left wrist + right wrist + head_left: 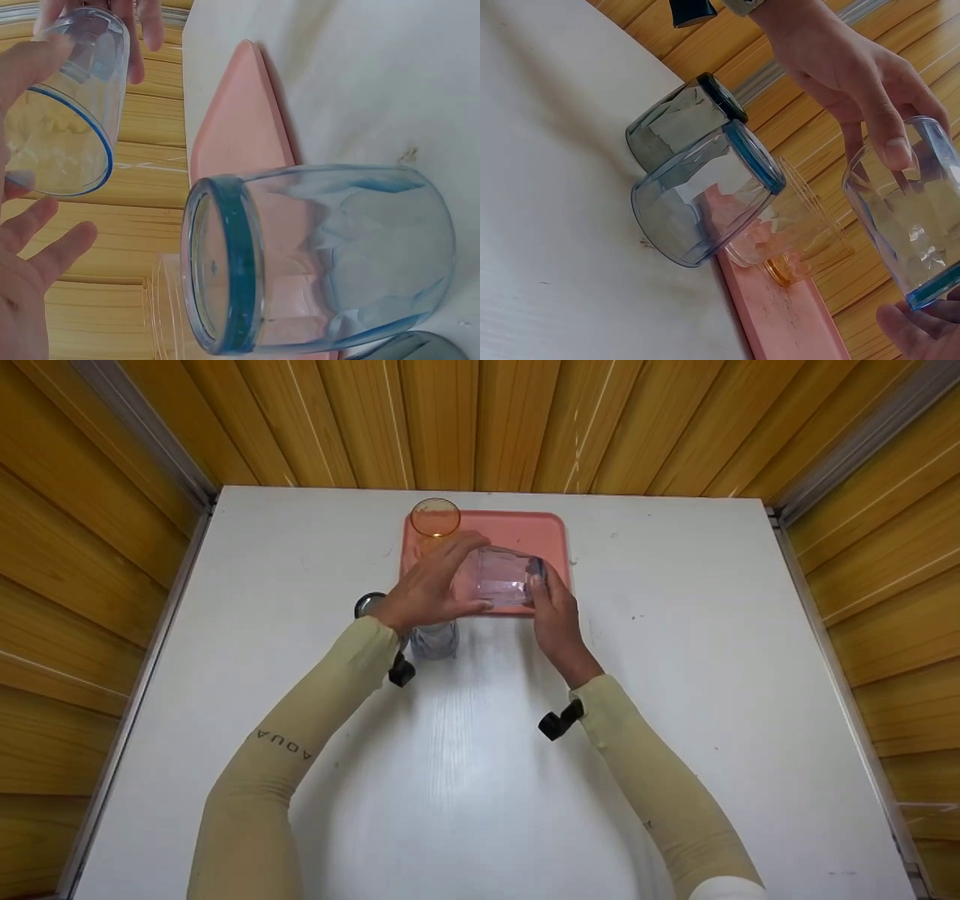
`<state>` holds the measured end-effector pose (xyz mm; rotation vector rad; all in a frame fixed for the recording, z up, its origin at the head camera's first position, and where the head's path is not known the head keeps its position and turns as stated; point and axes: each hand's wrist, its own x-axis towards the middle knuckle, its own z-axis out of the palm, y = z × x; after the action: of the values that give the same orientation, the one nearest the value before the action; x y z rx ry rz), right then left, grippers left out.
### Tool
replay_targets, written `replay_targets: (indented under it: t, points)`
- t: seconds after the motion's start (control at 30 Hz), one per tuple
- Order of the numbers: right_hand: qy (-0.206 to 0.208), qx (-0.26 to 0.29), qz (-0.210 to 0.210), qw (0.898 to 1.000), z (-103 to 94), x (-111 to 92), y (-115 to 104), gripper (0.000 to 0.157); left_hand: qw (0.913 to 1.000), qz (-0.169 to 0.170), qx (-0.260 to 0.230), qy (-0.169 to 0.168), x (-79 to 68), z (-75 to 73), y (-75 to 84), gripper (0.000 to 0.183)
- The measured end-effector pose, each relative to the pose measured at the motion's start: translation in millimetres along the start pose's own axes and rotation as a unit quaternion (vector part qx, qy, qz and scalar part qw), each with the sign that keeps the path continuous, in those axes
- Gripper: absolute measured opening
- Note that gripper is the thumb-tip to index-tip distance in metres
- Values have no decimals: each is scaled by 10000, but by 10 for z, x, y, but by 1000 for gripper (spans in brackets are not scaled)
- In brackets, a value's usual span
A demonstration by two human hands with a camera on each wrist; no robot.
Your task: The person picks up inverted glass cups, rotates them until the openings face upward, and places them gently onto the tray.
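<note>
Over the pink tray (525,529), both hands hold a clear faceted glass (504,576) lying sideways in the air. My left hand (429,585) spans its left end, thumb on the near side and fingers over the far side; in the right wrist view that thumb presses against the glass wall. From the right, my right hand (556,619) grips the other end, its thumb on the near side. A blue edge (105,150) rings the glass in the left wrist view. Below my left wrist stands a blue-banded glass (705,199), partly hidden in the head view.
Beside the blue-banded glass is a smoky dark glass (679,124). An orange-rimmed glass (435,519) stands upright at the tray's back left corner. The white table (480,750) carries all of these, with wooden slat walls (517,424) behind and at both sides.
</note>
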<state>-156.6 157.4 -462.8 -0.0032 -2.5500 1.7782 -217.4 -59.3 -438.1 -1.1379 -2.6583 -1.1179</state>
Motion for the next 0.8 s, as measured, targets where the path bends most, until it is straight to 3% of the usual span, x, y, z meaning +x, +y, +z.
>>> replay_targets:
  t: [0.3, 0.8]
  points:
    - [41, -139, -82, 9999, -8, -1, -24, 52, 9996, 63, -277, 62, 0, -17, 20, 83]
    - [-84, -217, 126, 9996, 7, -9, -39, 50, 9997, 21, -227, 73, -6, -55, 67, 83]
